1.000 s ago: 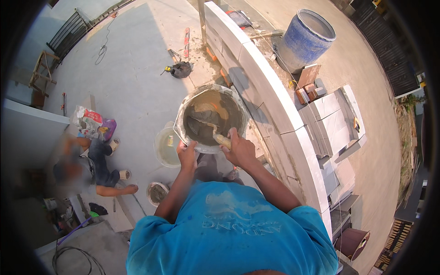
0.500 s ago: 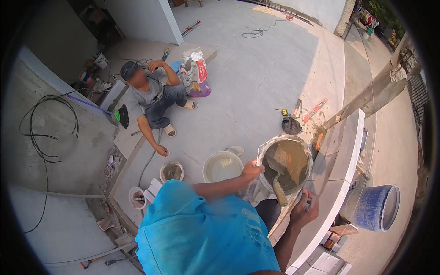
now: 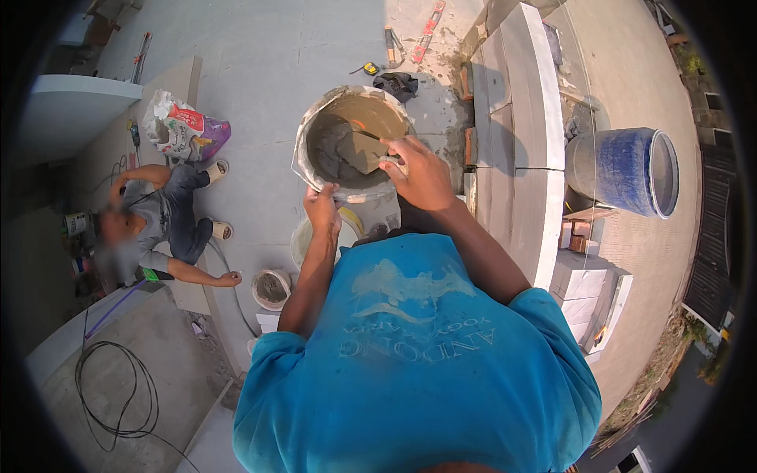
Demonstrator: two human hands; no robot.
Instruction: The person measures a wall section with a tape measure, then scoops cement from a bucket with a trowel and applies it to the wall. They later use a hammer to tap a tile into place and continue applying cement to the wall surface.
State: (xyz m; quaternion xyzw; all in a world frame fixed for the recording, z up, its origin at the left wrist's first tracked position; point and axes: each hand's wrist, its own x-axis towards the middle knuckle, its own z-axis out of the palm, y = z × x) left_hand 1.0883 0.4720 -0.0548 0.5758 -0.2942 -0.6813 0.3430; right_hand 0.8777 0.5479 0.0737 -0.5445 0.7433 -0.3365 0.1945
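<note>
A bucket of wet grey mortar point(image 3: 322, 150) is tilted in front of me, its rim point(image 3: 356, 197) crusted with dried mix. My left hand point(image 3: 322, 211) is closed on the near left part of that rim. On the right side, my right hand point(image 3: 424, 175) grips the handle of a trowel point(image 3: 364, 151). The trowel's flat blade lies inside the bucket, over the mortar. Part of the handle is hidden by my fingers.
A wall of pale blocks point(image 3: 544, 102) runs along my right, with a blue drum point(image 3: 627, 169) beyond it. A tape measure point(image 3: 370, 68), hammer point(image 3: 392, 46) and red level point(image 3: 429, 31) lie ahead. A person point(image 3: 162, 217) sits at left, near a small mortar bucket point(image 3: 271, 288).
My right hand has moved from beside the bucket onto the trowel handle. The view has turned, and my left hand still holds the rim.
</note>
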